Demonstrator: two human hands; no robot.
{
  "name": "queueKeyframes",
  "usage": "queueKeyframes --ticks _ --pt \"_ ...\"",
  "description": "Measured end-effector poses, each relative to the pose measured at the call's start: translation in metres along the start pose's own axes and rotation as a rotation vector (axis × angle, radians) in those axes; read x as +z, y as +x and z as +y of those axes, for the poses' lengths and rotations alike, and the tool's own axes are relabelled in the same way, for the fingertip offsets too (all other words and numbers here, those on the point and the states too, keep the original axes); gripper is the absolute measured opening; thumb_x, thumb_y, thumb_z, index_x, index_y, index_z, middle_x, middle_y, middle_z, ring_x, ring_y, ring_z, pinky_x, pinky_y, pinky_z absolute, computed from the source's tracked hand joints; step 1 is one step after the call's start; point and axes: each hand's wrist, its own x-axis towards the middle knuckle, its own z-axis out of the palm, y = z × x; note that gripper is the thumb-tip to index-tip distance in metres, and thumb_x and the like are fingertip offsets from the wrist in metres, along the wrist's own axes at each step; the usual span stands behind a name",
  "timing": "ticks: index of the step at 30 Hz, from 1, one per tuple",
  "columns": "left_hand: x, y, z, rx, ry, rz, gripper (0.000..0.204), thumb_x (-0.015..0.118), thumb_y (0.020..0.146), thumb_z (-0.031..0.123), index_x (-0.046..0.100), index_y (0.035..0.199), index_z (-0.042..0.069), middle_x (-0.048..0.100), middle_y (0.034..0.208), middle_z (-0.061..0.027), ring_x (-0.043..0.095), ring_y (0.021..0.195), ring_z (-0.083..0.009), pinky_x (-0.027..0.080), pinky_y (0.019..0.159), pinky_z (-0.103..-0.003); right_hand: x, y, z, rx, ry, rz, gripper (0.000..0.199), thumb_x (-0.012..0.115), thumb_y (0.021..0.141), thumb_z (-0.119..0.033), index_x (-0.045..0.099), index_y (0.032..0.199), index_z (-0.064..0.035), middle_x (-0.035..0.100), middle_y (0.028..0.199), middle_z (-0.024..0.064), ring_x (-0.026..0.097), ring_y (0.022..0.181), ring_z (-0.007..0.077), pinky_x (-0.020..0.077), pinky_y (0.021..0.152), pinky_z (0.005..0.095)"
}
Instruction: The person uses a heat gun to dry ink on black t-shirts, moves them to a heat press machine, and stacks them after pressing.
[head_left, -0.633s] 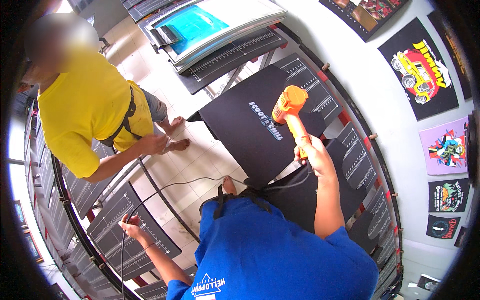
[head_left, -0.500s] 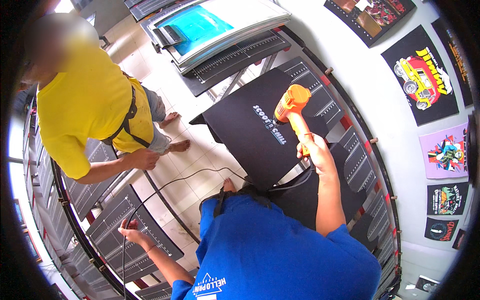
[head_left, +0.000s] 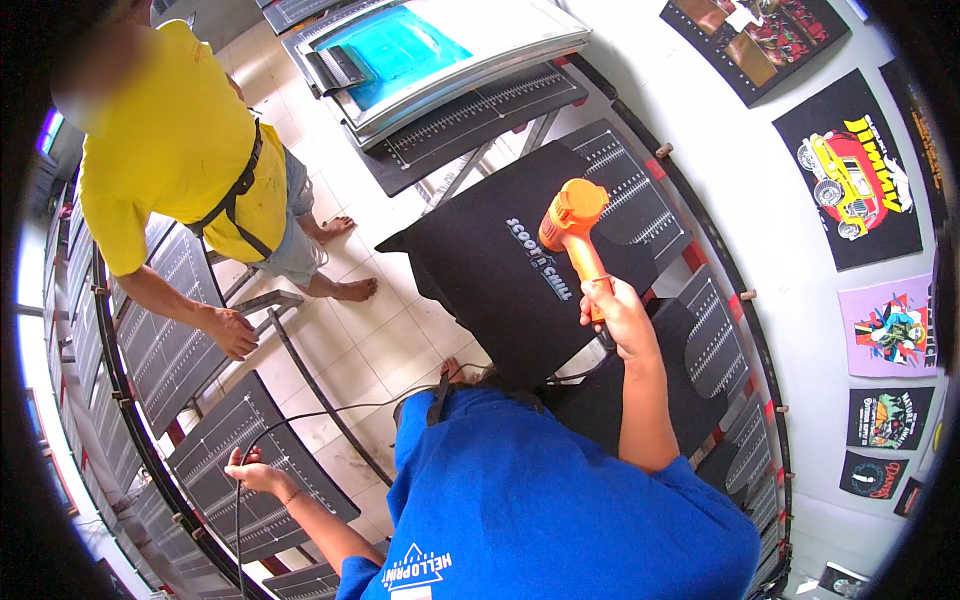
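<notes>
An orange heat gun (head_left: 575,212) is gripped by its handle in my right hand (head_left: 624,318), its fingers wrapped round it. The gun hangs over a black shirt (head_left: 465,285) spread on a dark printing board, with its head beside the pale lettered print (head_left: 540,262). Away to the left, my left hand (head_left: 258,476) has its fingers curled on a black power cord (head_left: 325,410). That cord runs from my left hand across to my body, and its other part hangs down below the hand.
A co-worker in a yellow shirt (head_left: 190,140) stands at the left, one hand (head_left: 230,332) lowered. Ahead, a printing screen (head_left: 500,75) with blue ink and a squeegee (head_left: 338,68) rests over a board. More ruled boards (head_left: 255,450) line both sides. Printed panels (head_left: 850,180) hang on the right wall.
The heat gun has shifted slightly, with its head turned more downward. My left hand has moved a little left and down with the cord. The co-worker's arm has swung outward to the left.
</notes>
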Motion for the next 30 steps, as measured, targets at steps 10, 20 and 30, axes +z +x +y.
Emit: queueKeyframes --ticks 10,20,30 --pt "-0.015 0.003 -0.013 0.024 0.012 0.004 0.053 0.025 0.103 0.043 0.056 0.095 0.0 0.047 0.059 -0.0031 0.052 0.055 -0.015 0.049 0.055 -0.026 -0.01 0.007 0.009 0.017 0.031 -0.024 0.028 0.061 0.09 -0.032 0.056 0.096 -0.0051 0.058 0.071 -0.0001 0.057 0.059 0.0083 0.0402 0.05 0.021" --pt "-0.017 0.0 -0.012 -0.034 -0.053 0.002 0.052 0.027 0.102 0.043 0.056 0.094 0.0 0.045 0.057 -0.0036 0.052 0.054 -0.0168 0.048 0.054 -0.026 -0.015 0.002 0.009 0.039 0.054 -0.021 0.029 0.061 0.09 -0.032 0.055 0.097 -0.0048 0.058 0.071 -0.0001 0.057 0.059 0.0081 0.0406 0.05 0.0203" --pt "-0.012 -0.001 -0.009 -0.028 -0.049 -0.005 0.053 0.024 0.103 0.042 0.055 0.094 0.0 0.044 0.059 -0.0029 0.051 0.054 -0.0157 0.048 0.054 -0.026 -0.022 -0.013 0.019 0.025 0.01 -0.014 0.03 0.061 0.09 -0.034 0.054 0.096 -0.0054 0.058 0.071 0.0013 0.058 0.06 0.0086 0.04 0.049 0.0206"
